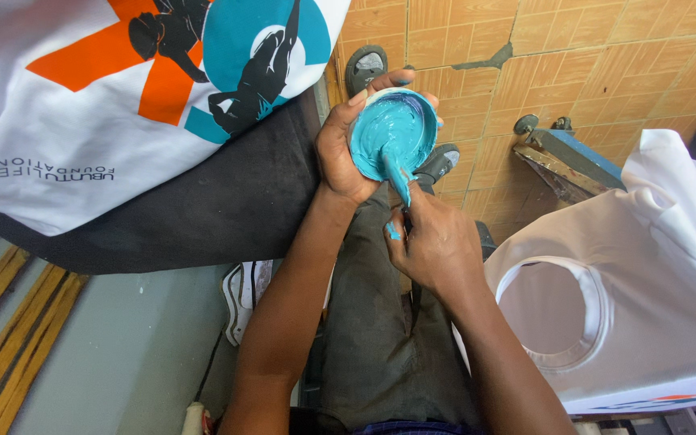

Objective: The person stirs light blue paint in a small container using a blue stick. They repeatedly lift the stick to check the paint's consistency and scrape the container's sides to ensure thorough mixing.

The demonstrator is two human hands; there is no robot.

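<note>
tub (394, 133) of teal ink, left hand (340, 153) cupping

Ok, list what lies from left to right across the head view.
Wooden slats → printed white shirt on a black pallet → left hand holding a tub of teal ink → right hand with a stirring tool in the ink → plain white shirt, collar opening facing up.

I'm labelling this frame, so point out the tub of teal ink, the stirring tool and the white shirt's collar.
tub of teal ink (394, 129), head view, on the ink surface inside.
stirring tool (397, 179), head view, on its ink-coated blade.
white shirt's collar (592, 283), head view, on the ribbed neckband.
</note>
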